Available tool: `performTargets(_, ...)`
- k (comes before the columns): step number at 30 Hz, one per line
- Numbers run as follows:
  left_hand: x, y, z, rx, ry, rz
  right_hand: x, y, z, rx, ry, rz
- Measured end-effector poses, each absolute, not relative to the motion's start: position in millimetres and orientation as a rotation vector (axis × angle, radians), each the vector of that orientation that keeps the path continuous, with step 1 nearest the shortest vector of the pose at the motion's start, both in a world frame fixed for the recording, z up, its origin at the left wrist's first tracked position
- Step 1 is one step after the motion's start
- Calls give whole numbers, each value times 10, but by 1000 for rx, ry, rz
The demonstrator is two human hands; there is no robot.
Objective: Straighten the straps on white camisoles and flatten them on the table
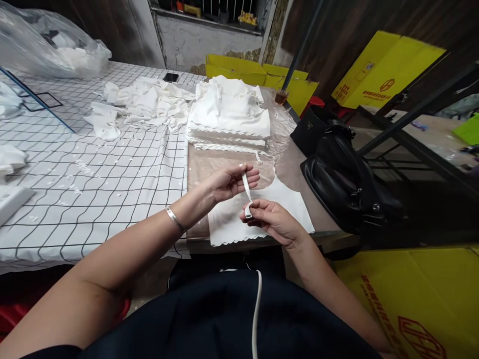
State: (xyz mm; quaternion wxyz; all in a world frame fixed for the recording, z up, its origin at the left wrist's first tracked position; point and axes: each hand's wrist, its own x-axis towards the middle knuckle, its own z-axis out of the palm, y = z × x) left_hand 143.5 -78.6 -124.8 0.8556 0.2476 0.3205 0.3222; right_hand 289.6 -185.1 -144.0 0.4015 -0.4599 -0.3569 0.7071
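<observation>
Pinching the upper end of a white strap (246, 185) in the left hand (228, 185), between thumb and forefinger, with palm turned up and the other fingers spread out loosely. Gripping the lower end in the right hand (275, 219), with fingers drawn in narrow around it, close to a small buckle (248, 216). Holding the strap almost straight between both hands, above the near part of the desk (204, 164). Wearing a bracelet (175, 218) on the left wrist. Working over a white top (295, 202), spread flat under the hands with its wavy hem at the near edge. Cannot tell whether joined to the strap.

Facing a stack (230, 114) of white tops just beyond, with wavy hems turned this way. To the left of the stack, on a checked cloth (142, 164), a crumpled white heap (149, 102), with a phone (171, 77) just behind. To the right, near the far corner, a cup (281, 96) of brown liquid; nearer, along the right edge, a black bag (337, 189).
</observation>
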Motion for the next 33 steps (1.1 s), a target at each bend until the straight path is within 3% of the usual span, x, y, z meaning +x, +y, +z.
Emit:
performTargets(10, 1413, -783, -1192, 510, 607, 641, 2850, -1739, -1501, -1083, -876, 1790)
performTargets(22, 1441, -558, -1188, 641, 657, 674, 2879, -1630, -1442, -1326, -1048, 1760)
performTargets(29, 1121, -600, -1381, 1748, 1264, 651, 2987, -1430, -1383, -1344, -964, 1546)
performTargets(33, 1060, -1001, -1603, 2241, 1346, 449, 3131, -1199, -1368, -1321, -859, 1353)
